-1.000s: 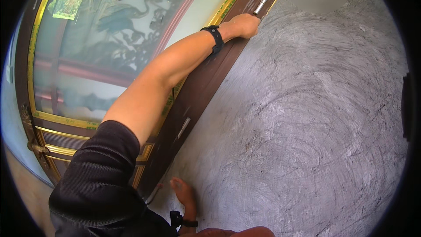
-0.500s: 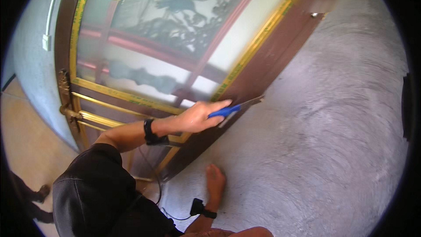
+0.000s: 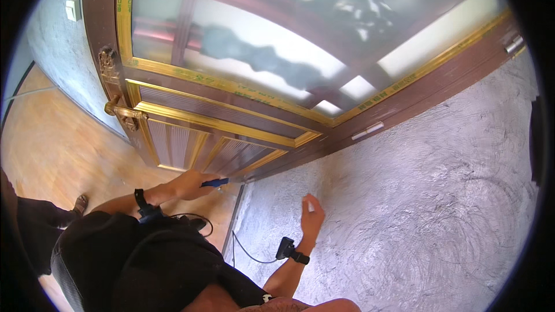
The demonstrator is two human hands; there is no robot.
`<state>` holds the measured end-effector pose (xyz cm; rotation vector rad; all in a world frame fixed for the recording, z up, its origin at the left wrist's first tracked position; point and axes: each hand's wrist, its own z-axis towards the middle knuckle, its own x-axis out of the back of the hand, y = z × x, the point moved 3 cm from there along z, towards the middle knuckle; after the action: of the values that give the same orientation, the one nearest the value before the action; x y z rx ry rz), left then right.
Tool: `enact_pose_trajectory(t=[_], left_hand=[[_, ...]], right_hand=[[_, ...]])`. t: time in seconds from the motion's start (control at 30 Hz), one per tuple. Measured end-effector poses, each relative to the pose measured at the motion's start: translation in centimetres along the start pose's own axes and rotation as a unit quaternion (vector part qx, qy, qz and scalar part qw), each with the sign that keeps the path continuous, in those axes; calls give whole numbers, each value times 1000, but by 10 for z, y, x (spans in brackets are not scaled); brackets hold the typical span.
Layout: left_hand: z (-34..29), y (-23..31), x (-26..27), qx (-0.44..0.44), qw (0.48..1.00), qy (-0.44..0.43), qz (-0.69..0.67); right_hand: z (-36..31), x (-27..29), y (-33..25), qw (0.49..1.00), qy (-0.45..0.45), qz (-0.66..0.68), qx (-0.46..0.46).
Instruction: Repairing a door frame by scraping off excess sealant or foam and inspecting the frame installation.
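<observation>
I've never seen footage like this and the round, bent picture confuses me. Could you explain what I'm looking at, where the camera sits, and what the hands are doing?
There is no machine here: a person wears a wide fisheye camera on the head, looking down, so straight edges curve near the rim. The forearms coming in from the bottom are that person's own.

The left hand grips a blue-handled tool, its tip close to the bottom corner of a brown door with gold trim and frosted glass panels. What kind of tool it is I cannot tell. The right hand rests flat on a rough grey plastered wall beside the door, holding nothing. Both wrists carry small black strapped devices.

The door also has a gold handle. Below lies an orange-tan floor, where another person's foot shows at the left.
</observation>
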<state>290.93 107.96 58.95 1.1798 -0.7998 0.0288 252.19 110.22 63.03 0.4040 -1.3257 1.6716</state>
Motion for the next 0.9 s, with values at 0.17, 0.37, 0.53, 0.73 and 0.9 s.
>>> enact_pose_trajectory(t=[0.17, 0.37, 0.53, 0.73, 0.9], left_hand=[[-51, -22, 14, 73, 990, -116, 10], [-109, -69, 39, 60, 991, -103, 61], [-138, -98, 69, 91, 988, -101, 78], [-184, -94, 95, 108, 990, 39, 78], [-221, -85, 79, 166, 980, 87, 73]], right_hand=[[-103, -95, -36, 957, -252, 53, -131], [-189, -159, -136, 887, -439, 72, -125], [-144, -156, -178, 947, -309, 72, -48], [-23, -149, -344, 945, -89, 215, 229], [1, -155, -383, 919, -24, 256, 297]])
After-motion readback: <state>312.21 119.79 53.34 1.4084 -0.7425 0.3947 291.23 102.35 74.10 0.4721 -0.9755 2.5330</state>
